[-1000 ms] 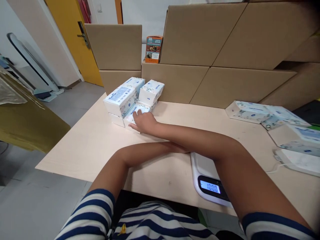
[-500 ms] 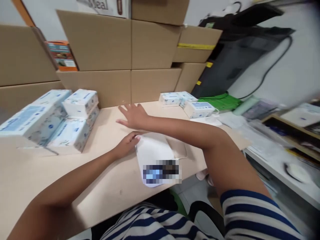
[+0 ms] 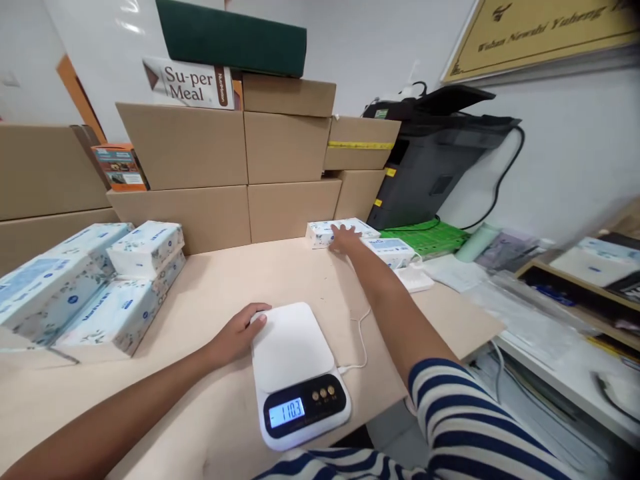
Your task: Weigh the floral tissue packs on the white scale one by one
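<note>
My left hand [image 3: 245,333] rests at the upper left corner of a white digital scale [image 3: 287,347], its thumb over the edge of the platform and its fingers curled at the side. The lit display reads about 110.3 behind a minus sign, and nothing lies on the platform. At the far side of the table my right hand [image 3: 345,239] reaches over a pack of tissues [image 3: 320,235], fingers spread across its top. Whether it grips the pack I cannot make out. Another tissue pack [image 3: 390,252] lies just right of the wrist.
Several tissue packs [image 3: 120,313] are stacked at the left. Cardboard boxes [image 3: 200,213] line the table's back edge, with an orange box [image 3: 120,167] among them. A white cable [image 3: 364,347] runs from the scale. A dark printer [image 3: 435,160] and a green mat [image 3: 425,237] are at the right.
My right hand has left the stacked packs at the left and swung across to the packs at the far right. My left hand stays at the scale. The view has turned right.
</note>
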Demonstrator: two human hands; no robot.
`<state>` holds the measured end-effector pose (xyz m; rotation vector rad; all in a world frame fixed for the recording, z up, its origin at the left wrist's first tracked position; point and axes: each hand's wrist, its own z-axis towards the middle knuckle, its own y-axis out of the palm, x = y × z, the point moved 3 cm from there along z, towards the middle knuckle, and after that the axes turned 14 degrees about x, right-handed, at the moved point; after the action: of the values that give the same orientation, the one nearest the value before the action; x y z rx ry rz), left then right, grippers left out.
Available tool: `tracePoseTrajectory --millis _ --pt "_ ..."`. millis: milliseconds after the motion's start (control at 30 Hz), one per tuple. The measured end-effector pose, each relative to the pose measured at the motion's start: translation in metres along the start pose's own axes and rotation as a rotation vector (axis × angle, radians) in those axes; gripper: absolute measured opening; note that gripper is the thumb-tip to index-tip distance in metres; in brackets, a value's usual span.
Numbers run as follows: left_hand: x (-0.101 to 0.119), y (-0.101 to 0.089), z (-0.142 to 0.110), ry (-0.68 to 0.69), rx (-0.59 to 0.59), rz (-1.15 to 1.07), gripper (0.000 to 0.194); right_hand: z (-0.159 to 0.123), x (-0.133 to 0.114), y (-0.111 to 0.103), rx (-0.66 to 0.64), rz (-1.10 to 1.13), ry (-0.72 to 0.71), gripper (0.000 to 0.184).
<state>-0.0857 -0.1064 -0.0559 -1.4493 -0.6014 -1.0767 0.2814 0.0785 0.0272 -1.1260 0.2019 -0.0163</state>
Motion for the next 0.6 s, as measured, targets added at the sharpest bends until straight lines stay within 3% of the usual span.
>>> tracePoseTrajectory --millis 233,433,600 --pt "0.001 0.003 0.0 0.008 -0.009 -0.014 0.075 0.004 -0.023 0.02 -0.113 0.087 -0.155 0.044" --pt "-0.017 0.0 0.015 0.011 0.413 -0.044 0.066 -0.041 -0.053 0.011 -0.212 0.306 -0.296 0.072" --pt "-0.03 -0.014 0.038 -0.076 0.57 -0.064 0.097 -0.068 -0.077 0.017 -0.218 0.478 -0.225 0.079"
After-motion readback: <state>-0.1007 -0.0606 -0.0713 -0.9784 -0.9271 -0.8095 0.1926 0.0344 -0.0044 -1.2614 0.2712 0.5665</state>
